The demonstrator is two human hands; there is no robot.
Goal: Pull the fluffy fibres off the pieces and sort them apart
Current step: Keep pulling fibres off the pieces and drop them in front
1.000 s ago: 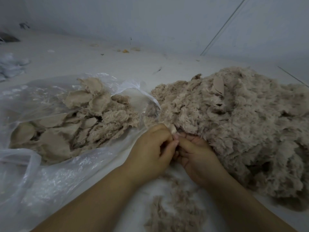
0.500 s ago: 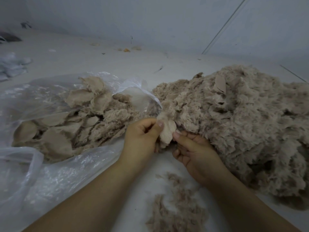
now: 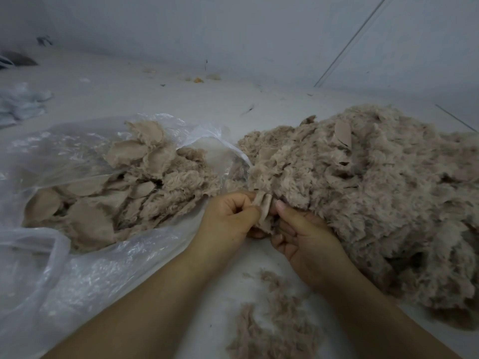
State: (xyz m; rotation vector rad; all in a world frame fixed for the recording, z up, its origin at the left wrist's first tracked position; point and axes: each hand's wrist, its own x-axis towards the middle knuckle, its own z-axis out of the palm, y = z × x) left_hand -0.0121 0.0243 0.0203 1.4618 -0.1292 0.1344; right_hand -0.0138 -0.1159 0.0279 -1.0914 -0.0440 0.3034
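A small beige fabric piece (image 3: 265,207) is pinched between both hands at the middle of the view. My left hand (image 3: 228,218) grips its left edge with curled fingers and thumb. My right hand (image 3: 303,234) holds its right side, thumb up against the cloth. A big heap of fluffy beige pieces (image 3: 375,193) lies to the right, touching my right hand. A clear plastic bag (image 3: 77,268) on the left holds more beige pieces (image 3: 124,187). Loose pulled fibres (image 3: 277,322) lie on the white surface between my forearms.
The white surface (image 3: 155,94) runs back to a pale wall. A crumpled pale plastic bag (image 3: 20,104) lies at the far left. Small crumbs and scraps (image 3: 198,79) are scattered near the wall.
The piece was lifted out from between closed hands and is now folded narrower between both thumbs. The hands stay in about the same place beside the heap.
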